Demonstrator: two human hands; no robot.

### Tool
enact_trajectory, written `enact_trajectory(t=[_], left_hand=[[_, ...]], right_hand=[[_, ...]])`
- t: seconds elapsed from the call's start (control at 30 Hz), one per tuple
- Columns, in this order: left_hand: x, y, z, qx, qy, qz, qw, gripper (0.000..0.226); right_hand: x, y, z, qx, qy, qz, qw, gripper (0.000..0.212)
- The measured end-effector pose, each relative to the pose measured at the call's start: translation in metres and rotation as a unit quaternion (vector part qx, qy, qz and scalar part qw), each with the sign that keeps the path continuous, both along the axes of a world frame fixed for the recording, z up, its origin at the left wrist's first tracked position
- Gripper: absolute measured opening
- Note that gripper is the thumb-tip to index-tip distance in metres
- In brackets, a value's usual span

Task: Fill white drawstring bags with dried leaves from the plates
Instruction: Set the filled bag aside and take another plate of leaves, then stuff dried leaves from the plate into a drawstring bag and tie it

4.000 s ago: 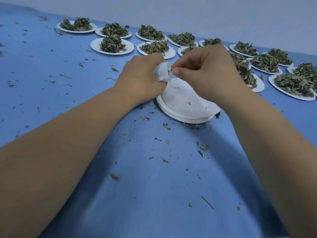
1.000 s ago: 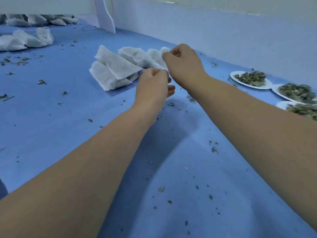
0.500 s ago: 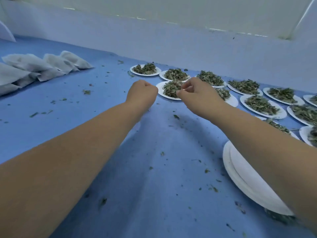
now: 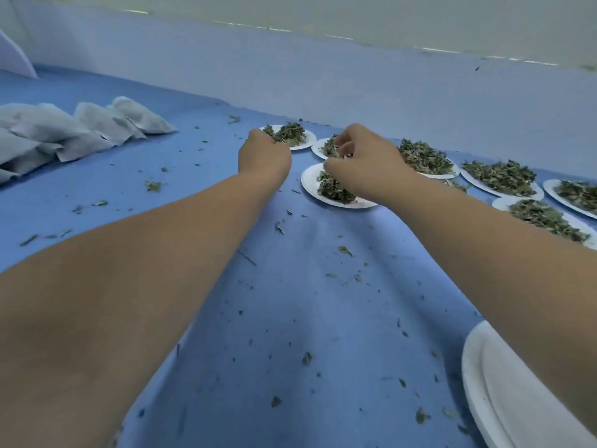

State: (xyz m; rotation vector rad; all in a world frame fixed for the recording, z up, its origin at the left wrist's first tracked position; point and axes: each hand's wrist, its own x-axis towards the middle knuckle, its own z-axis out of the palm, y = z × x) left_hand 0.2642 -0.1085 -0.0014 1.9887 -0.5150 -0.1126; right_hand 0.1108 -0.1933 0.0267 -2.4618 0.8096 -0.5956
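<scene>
Dried leaves lie as small crumbs [image 4: 306, 357] all over the blue cloth [image 4: 290, 318] close by. At the near right, a stack of empty white plates [image 4: 504, 399] sits on the cloth. Both bare arms reach away over it.

Farther out, the left hand [image 4: 265, 155] is seen from the back, with its fingers curled under. I cannot tell if it holds anything. The right hand [image 4: 365, 163] hangs over the nearest full plate [image 4: 308, 185]. Its fingers [image 4: 344, 142] are bent and a little apart, with the tips down by the leaf pile [image 4: 334, 190]. I cannot tell if they pinch any leaves. More full plates [image 4: 478, 184] run off to the right, and one far plate [image 4: 308, 139] sits just past the left hand.

The white drawstring bags [image 4: 97, 127] lie in a heap far off to the left, well apart from both hands. They look puffy, so I think they are already filled.

I think the step is going for the next plate of leaves. No bag shows in either hand. So the next move needs a good hold on the plate or its leaves, and an open empty bag to tip them into. The leaves are light and crumbly, so a slow, gentle hand will spill fewer.
</scene>
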Motion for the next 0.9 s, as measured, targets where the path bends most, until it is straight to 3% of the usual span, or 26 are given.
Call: enact_trajectory(t=[0.07,0.23,0.4,0.47,0.7,0.9], left_hand=[[0.019,-0.005,-0.003,0.020,-0.015,-0.006,1.000,0.032],[0.053,-0.022,-0.026,0.030,-0.060,0.006,0.998,0.030],[0.067,-0.026,-0.031,-0.017,-0.044,0.006,0.999,0.024],[0.070,-0.028,-0.031,-0.046,-0.022,0.013,0.999,0.024],[0.072,-0.032,-0.027,-0.116,0.033,0.048,0.992,0.019],[0.078,-0.025,-0.018,-0.228,0.113,0.120,0.960,0.015]], right_hand=[[0.033,-0.004,0.003,-0.003,0.017,0.015,1.000,0.037],[0.109,-0.028,-0.006,-0.139,0.102,0.025,0.985,0.038],[0.158,-0.039,-0.014,-0.325,0.253,0.000,0.911,0.018],[0.169,-0.043,-0.017,-0.363,0.290,0.010,0.885,0.029],[0.182,-0.045,-0.023,-0.409,0.296,0.033,0.863,0.026],[0.161,-0.015,-0.017,-0.415,0.277,0.052,0.865,0.031]])
